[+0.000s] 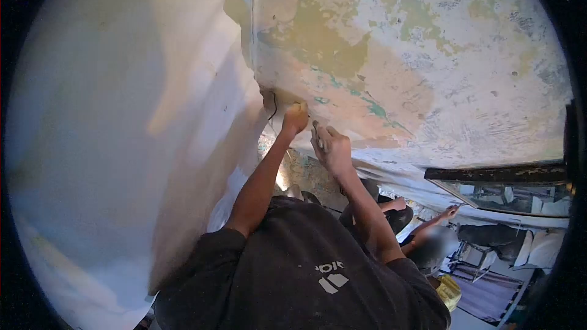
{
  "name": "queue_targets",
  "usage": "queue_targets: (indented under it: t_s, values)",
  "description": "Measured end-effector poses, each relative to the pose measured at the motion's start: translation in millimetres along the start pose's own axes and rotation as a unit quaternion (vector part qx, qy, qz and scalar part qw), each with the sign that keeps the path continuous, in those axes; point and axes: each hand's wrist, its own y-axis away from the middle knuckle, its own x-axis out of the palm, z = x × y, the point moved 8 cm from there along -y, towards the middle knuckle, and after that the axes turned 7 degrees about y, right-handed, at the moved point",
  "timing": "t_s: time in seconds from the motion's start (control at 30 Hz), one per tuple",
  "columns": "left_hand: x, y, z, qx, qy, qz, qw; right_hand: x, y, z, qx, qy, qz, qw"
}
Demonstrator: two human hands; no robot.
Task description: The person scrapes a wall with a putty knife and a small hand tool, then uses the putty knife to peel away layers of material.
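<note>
My left hand point(295, 118) is closed in a fist against the wall, close to the corner. What its fingers hold, if anything, is hidden. Just to the right and a little lower, my right hand point(334, 151) is wrapped round a short grey tool point(317, 131), whose exact kind I cannot make out. A thin dark wire point(273, 107) hangs out of a rough hole at the corner, left of my left hand. Both hands are near the patchy wall point(391, 73), which shows worn white, beige and green paint.
A smoother whitish wall point(134, 98) rises at the left. Lower right, a co-worker point(431, 245) reaches an arm toward the wall. A dark-framed window or mirror point(507, 192) sits at the right, with a yellow container point(449, 293) and a purple cloth point(489, 296) lower down.
</note>
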Motion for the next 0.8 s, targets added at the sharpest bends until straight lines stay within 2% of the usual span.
queue_targets:
  t_s: [0.1,0.13,0.2,0.37,0.43,0.5,0.57,0.6,0.63,0.7,0.73,0.8]
  values:
    - [-0.3,8.6,10.2,-0.027,0.021,-0.017,0.999,21.4,0.1,-7.7,-0.044,-0.025,-0.029,0.998]
    - [-5.4,6.5,9.7,-0.024,0.019,-0.022,0.999,10.4,-3.8,3.6,-0.047,-0.025,-0.034,0.998]
    - [-18.0,11.0,-3.3,0.038,0.023,-0.069,0.997,-4.0,-0.6,20.5,-0.018,0.01,0.006,1.0]
    - [6.3,9.2,25.2,-0.028,0.047,-0.003,0.998,23.9,-3.4,-0.9,-0.032,-0.003,-0.031,0.999]
    - [-8.7,8.9,18.4,0.0,0.052,-0.042,0.998,17.3,-14.2,10.0,-0.051,0.007,-0.037,0.998]
    - [-13.9,8.6,12.5,0.03,0.056,-0.062,0.996,9.0,-8.6,21.2,-0.022,-0.01,-0.011,1.0]
    - [-7.3,6.0,19.8,-0.001,0.07,-0.044,0.997,13.6,-10.9,13.6,-0.011,-0.03,-0.026,0.999]
    - [25.9,7.0,60.2,-0.171,0.244,0.037,0.954,29.4,-11.5,3.4,-0.018,-0.017,-0.022,0.999]
    - [32.7,15.2,68.6,-0.171,0.245,0.04,0.954,37.0,-12.3,0.3,-0.028,-0.005,-0.021,0.999]
    - [21.9,19.2,53.8,-0.007,0.075,-0.04,0.996,44.2,-0.2,2.1,-0.033,0.004,-0.008,0.999]
    - [9.0,18.5,45.3,0.008,0.087,-0.091,0.992,44.6,-2.1,6.3,-0.042,0.011,0.003,0.999]
    - [4.5,12.9,40.7,0.005,0.076,-0.069,0.995,36.5,0.5,13.1,-0.021,0.003,0.005,1.0]
